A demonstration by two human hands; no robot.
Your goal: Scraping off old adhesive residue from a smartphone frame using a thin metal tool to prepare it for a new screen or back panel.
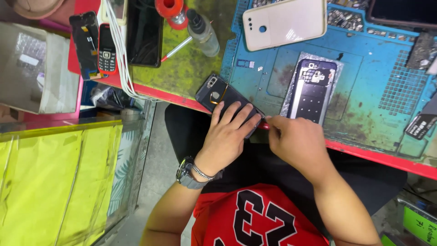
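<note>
My left hand (229, 132) lies flat over a dark smartphone (218, 93) that rests back-up at the near edge of the red-rimmed bench, fingers spread across its lower half. My right hand (298, 141) is closed on a small red-handled tool (264, 126) whose end meets the phone's lower edge beside my left fingertips. An opened dark phone frame (314, 91) with bare internals lies on the blue work mat (364, 105) just beyond my right hand.
A white phone back cover (284, 20) lies at the far side of the mat. A black smartphone (144, 34), a small red keypad phone (107, 48), white cables (120, 54), a dropper bottle (202, 29) and a red spool (170, 9) sit to the left. A yellow glass counter (59, 173) stands at my left.
</note>
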